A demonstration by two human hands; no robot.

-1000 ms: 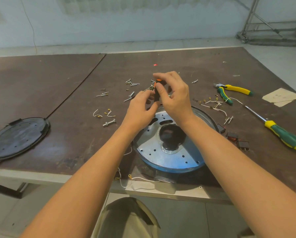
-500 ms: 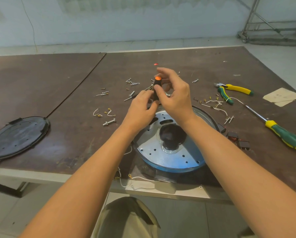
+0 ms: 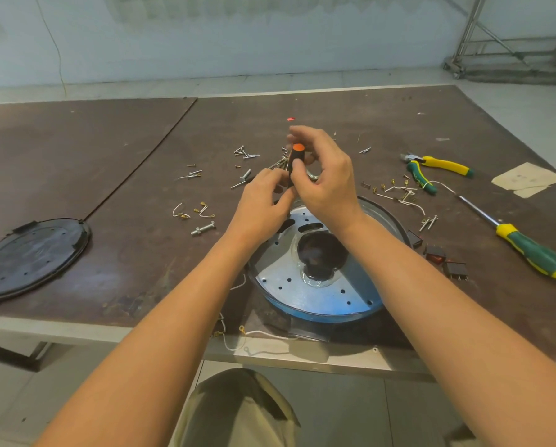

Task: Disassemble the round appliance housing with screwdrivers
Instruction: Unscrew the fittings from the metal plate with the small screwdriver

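Note:
The round appliance housing, a silver perforated plate in a blue rim with a dark centre hub, lies near the table's front edge. Upright above its far rim stands a small black screwdriver with an orange cap. My right hand pinches its handle between thumb and fingers. My left hand holds the lower part of the tool, just left of the right hand. The tip is hidden behind my hands.
A green-yellow screwdriver and pliers lie at the right. Loose screws and wire bits are scattered behind the housing. A black round cover rests at the left edge. Small dark switches sit right of the housing.
My right-hand fingers have shifted round the screwdriver handle, uncovering its orange cap. Both hands stay above the housing's far rim.

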